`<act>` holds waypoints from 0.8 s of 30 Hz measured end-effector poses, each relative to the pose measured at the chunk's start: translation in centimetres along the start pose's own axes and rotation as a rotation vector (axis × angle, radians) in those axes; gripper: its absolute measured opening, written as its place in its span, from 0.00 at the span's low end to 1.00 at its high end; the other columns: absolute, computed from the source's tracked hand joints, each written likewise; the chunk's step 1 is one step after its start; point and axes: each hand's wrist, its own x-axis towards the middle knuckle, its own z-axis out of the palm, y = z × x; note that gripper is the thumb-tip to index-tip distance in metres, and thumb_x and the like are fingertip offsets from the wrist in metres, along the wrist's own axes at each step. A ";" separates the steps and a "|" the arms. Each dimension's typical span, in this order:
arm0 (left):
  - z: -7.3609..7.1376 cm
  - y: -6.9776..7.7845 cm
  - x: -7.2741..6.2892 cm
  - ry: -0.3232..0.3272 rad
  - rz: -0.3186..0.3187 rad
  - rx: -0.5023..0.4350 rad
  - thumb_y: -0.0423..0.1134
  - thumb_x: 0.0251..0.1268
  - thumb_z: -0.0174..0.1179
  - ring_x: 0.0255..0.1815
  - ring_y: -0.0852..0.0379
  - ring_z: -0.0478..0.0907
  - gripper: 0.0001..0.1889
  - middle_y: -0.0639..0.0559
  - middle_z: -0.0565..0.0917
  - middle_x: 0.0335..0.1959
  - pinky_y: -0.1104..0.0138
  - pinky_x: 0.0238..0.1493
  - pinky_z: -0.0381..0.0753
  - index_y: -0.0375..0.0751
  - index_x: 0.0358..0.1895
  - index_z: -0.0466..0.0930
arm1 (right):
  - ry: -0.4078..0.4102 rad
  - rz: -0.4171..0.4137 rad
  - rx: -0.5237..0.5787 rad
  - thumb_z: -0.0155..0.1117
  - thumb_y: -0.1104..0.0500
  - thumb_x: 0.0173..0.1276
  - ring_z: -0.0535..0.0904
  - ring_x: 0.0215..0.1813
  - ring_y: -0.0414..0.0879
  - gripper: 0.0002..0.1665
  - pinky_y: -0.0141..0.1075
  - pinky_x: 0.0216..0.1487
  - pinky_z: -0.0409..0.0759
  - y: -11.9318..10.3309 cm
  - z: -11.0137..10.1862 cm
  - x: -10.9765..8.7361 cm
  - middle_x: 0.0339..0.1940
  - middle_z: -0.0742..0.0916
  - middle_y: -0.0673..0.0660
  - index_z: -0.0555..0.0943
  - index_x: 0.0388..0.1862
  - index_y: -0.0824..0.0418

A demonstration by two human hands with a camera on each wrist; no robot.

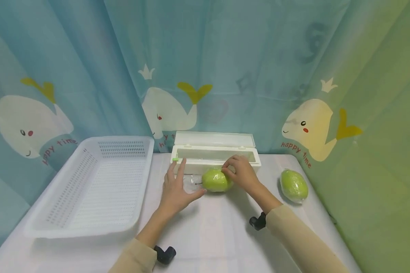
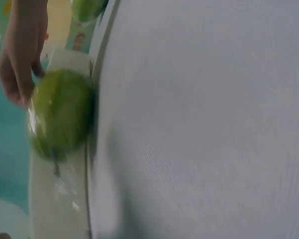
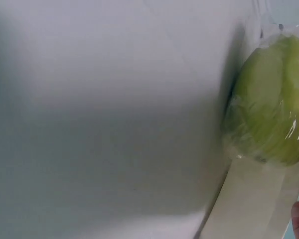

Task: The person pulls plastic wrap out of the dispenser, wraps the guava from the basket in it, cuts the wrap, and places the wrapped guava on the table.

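A green pear (image 1: 216, 180) in clear plastic wrap (image 1: 191, 182) lies on the table, its dark stem pointing left. My right hand (image 1: 242, 172) bends over its upper right side and pinches the wrap between thumb and fingertips. Spread wide, the fingers of my left hand (image 1: 177, 191) stand around the stem end, the thumb close to the pear's lower edge. Behind both hands sits a long white wrap dispenser (image 1: 205, 168) with its lid raised and a small green slider (image 1: 175, 159) at the left. The left wrist view shows the wrapped pear (image 2: 65, 117) against the dispenser's front.
A second wrapped green pear (image 1: 294, 185) lies at the table's right side. To the left stands a large white plastic basket (image 1: 140, 197). A blue curtain (image 1: 225, 57) with whale prints hangs behind the table, and a green one (image 1: 379, 182) borders the right edge.
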 end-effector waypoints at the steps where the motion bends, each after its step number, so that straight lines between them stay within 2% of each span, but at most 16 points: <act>1: 0.2 0.6 0.0 0.005 0.051 0.045 0.64 0.47 0.73 0.76 0.33 0.54 0.59 0.39 0.52 0.78 0.34 0.67 0.62 0.56 0.81 0.48 | 0.000 -0.016 -0.005 0.72 0.57 0.65 0.80 0.46 0.54 0.05 0.49 0.52 0.77 -0.1 0.0 -0.1 0.38 0.86 0.55 0.85 0.31 0.57; 5: 1.1 2.6 1.1 0.000 0.280 0.237 0.62 0.49 0.74 0.70 0.40 0.65 0.54 0.43 0.67 0.71 0.43 0.66 0.69 0.53 0.79 0.56 | -0.018 -0.059 -0.026 0.69 0.57 0.68 0.81 0.44 0.49 0.05 0.45 0.50 0.79 -0.6 0.0 -0.4 0.37 0.87 0.51 0.83 0.35 0.56; 7: 1.6 3.4 2.1 -0.032 0.354 0.318 0.63 0.48 0.74 0.66 0.43 0.69 0.54 0.45 0.71 0.68 0.47 0.63 0.72 0.52 0.79 0.57 | -0.039 -0.061 -0.019 0.66 0.56 0.70 0.82 0.43 0.47 0.04 0.44 0.47 0.81 -0.9 -0.1 -0.5 0.38 0.88 0.50 0.82 0.38 0.56; 9: 2.0 4.0 3.1 -0.085 0.401 0.370 0.64 0.47 0.74 0.64 0.44 0.72 0.56 0.45 0.74 0.66 0.50 0.61 0.75 0.52 0.79 0.55 | -0.054 -0.055 -0.003 0.64 0.56 0.72 0.82 0.41 0.46 0.04 0.43 0.44 0.82 -1.2 -0.2 -0.6 0.38 0.88 0.51 0.80 0.40 0.56; 11: 2.3 4.4 4.1 -0.148 0.409 0.410 0.65 0.47 0.73 0.60 0.44 0.75 0.57 0.46 0.75 0.64 0.51 0.58 0.77 0.51 0.79 0.54 | -0.065 -0.042 0.017 0.61 0.55 0.74 0.84 0.40 0.46 0.05 0.43 0.43 0.83 -1.3 -0.3 -0.6 0.39 0.88 0.52 0.78 0.42 0.56; 15: 2.7 4.6 5.1 -0.260 0.368 0.477 0.65 0.50 0.71 0.54 0.44 0.77 0.55 0.46 0.78 0.63 0.52 0.53 0.79 0.49 0.79 0.54 | -0.077 0.016 0.054 0.63 0.54 0.73 0.85 0.44 0.49 0.11 0.43 0.45 0.84 -1.0 -0.4 -1.0 0.42 0.88 0.54 0.80 0.49 0.58; 17: 2.8 4.5 5.2 -0.278 0.353 0.506 0.64 0.51 0.71 0.51 0.45 0.77 0.53 0.45 0.79 0.61 0.53 0.50 0.79 0.47 0.78 0.57 | -0.085 0.039 0.063 0.66 0.56 0.70 0.85 0.44 0.49 0.14 0.42 0.45 0.84 -0.6 -0.5 -1.3 0.43 0.89 0.54 0.82 0.51 0.60; 19: 2.9 4.3 5.2 -0.277 0.355 0.522 0.64 0.51 0.71 0.49 0.46 0.76 0.50 0.46 0.80 0.57 0.54 0.48 0.78 0.46 0.76 0.62 | -0.086 0.048 0.055 0.69 0.58 0.68 0.85 0.43 0.48 0.14 0.41 0.43 0.84 -0.2 -0.6 -1.7 0.42 0.89 0.55 0.85 0.50 0.61; 21: 3.0 4.3 5.2 -0.272 0.365 0.504 0.63 0.50 0.72 0.49 0.46 0.74 0.45 0.46 0.79 0.55 0.55 0.48 0.77 0.45 0.70 0.71 | -0.071 0.041 0.046 0.69 0.60 0.68 0.85 0.40 0.47 0.11 0.39 0.41 0.84 0.2 -0.7 -1.8 0.41 0.90 0.54 0.87 0.47 0.61; 24: 3.2 4.3 5.1 -0.281 0.362 0.419 0.61 0.47 0.75 0.51 0.47 0.74 0.37 0.46 0.76 0.56 0.56 0.51 0.77 0.44 0.60 0.79 | -0.025 0.033 0.036 0.67 0.60 0.69 0.85 0.38 0.45 0.06 0.38 0.39 0.84 0.4 -0.8 -1.9 0.38 0.90 0.53 0.87 0.43 0.59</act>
